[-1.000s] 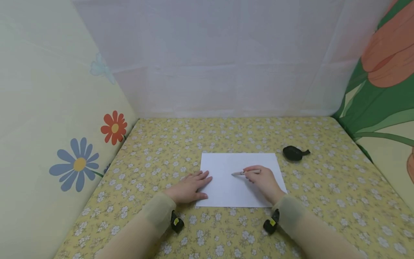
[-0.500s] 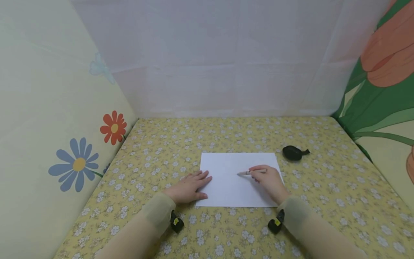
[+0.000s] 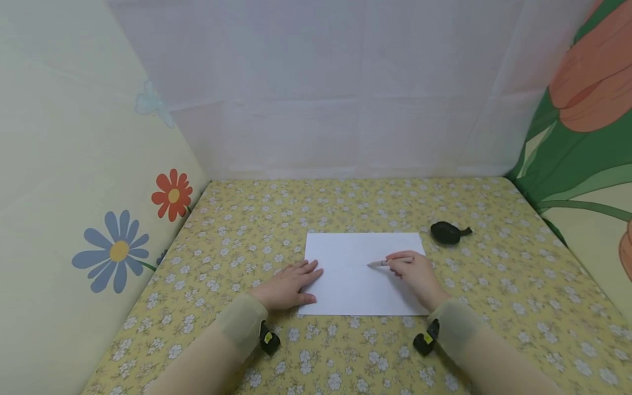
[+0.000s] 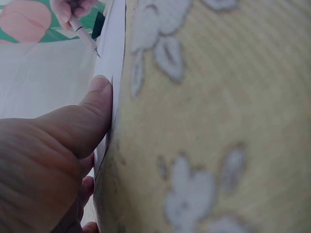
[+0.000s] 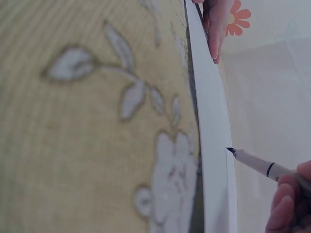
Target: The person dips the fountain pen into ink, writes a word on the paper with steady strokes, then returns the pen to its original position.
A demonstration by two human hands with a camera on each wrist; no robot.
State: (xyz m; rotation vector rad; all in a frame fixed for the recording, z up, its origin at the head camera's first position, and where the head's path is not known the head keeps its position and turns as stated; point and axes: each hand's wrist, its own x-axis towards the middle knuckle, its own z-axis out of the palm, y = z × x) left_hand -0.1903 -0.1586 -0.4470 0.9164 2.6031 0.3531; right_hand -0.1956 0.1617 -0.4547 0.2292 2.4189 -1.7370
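A sheet of white paper (image 3: 345, 291) lies flat on the table. My left hand (image 3: 288, 285) rests on its left edge with the fingers spread; in the left wrist view the thumb (image 4: 99, 92) presses along the paper's near edge. Over the right half of the sheet, my right hand (image 3: 417, 277) pinches a pale fountain pen (image 3: 380, 263) between thumb and fingers, tip pointing left. The right wrist view shows the pen's dark nib (image 5: 231, 151) at the paper's surface. A very faint line appears on the sheet just left of the tip.
A black rounded object (image 3: 445, 233) with a short tail lies beyond the paper's right corner. The table wears a yellow flowered cloth (image 3: 247, 219). A white sheet (image 3: 316, 109) hangs behind, and flower-printed walls (image 3: 118, 251) stand on both sides.
My right hand has slid to the right across the paper with the fountain pen, a short distance. The left hand and the paper stay essentially in place.
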